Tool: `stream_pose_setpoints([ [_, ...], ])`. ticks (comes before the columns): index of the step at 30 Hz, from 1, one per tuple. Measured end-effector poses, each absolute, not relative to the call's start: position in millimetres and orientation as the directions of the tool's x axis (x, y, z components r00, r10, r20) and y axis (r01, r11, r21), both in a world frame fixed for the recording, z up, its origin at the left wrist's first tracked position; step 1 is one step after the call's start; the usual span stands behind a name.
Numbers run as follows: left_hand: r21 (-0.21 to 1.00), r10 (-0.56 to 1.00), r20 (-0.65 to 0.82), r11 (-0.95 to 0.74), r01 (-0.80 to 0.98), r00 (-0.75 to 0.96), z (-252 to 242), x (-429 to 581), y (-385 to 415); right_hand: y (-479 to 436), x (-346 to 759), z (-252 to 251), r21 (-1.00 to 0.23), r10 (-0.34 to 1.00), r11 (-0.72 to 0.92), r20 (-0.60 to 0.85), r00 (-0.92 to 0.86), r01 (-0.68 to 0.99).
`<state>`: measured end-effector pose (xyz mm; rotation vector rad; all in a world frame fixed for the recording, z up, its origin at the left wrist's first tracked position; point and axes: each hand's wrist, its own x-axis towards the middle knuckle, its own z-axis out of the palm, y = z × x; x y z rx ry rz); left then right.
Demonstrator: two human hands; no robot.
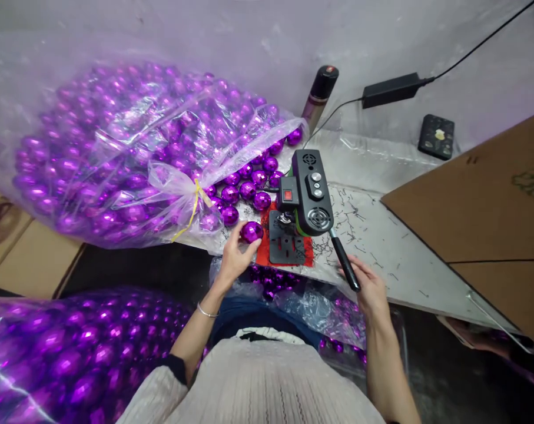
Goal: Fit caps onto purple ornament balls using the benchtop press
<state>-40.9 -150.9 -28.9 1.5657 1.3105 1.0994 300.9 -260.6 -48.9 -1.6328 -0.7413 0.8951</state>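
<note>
- the left hand (238,254) pinches a faceted purple ball (252,232) between thumb and fingers, just left of the machine's black base plate (288,252).
- the right hand (369,285) is loosely curled at the black lever (346,262); its fingers pass partly behind, so i can't tell whether it grips.
- the plate lies on a red sheet (262,256) under the black machine (311,191).
- loose balls (248,190) spill beside a clear bag (129,147) full of more.

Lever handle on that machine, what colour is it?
The lever handle is black; it shows best in the head view, the only one here.
</note>
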Motion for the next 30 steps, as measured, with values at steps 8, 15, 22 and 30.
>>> stream_pose_setpoints([
  [8, 0.675, 0.863, -0.411, 0.504, -0.538, 0.293, -24.4, -21.5, -187.8, -297.5, 209.1, -31.9, -0.962, 0.912, -0.127, -0.017, 0.411, 0.243],
  [15, 0.631, 0.798, -0.437, 0.601, -0.491, 0.416, -20.8, -0.5, -211.1, -280.9, 151.7, -13.0, -0.862, 0.936, 0.129, 0.269, 0.226, 0.49],
  [22, 0.72, 0.851, -0.43, 0.525, -0.453, 0.302, -20.3, 4.2, -213.5, -272.6, 153.3, -24.2, -0.874, 0.929, 0.148, 0.284, 0.239, 0.463],
  [30, 0.942, 0.979, -0.202, 0.19, -0.278, -0.015, -38.1, 29.0, -164.5, -291.0, 179.4, -40.6, -0.864, 0.922, 0.133, 0.287, 0.259, 0.485],
])
